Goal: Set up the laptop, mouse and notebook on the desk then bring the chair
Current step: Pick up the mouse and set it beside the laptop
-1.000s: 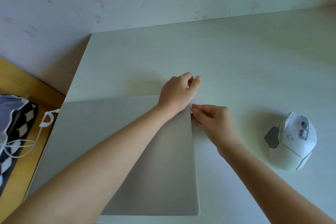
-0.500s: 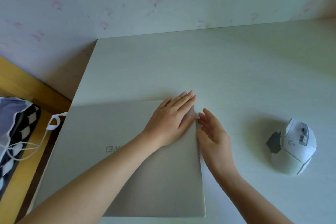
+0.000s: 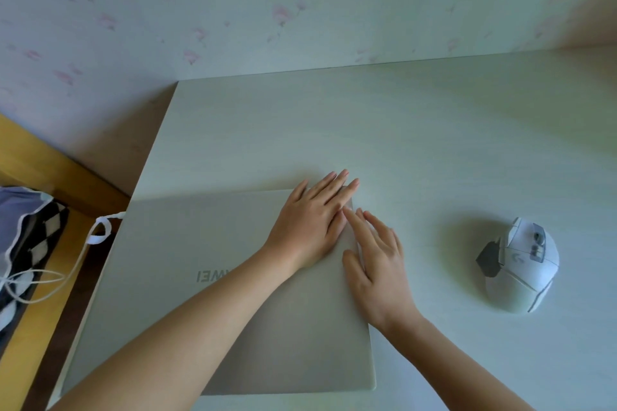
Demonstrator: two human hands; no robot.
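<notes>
both hands are flat on the laptop right now. our left hand lies palm down on the lid near its far right corner, fingers straight and together, tips just past the back edge. our right hand sits along the lid's right edge, fingers spread and relaxed, partly on the lid and partly on the desk, its fingertips touching the left hand's. laptop is closed, lying on the desk's left side. mouse sits well apart to the right. off the desk on the left there's a checkered bag with white cords, and flowery wallpaper behind.
</notes>
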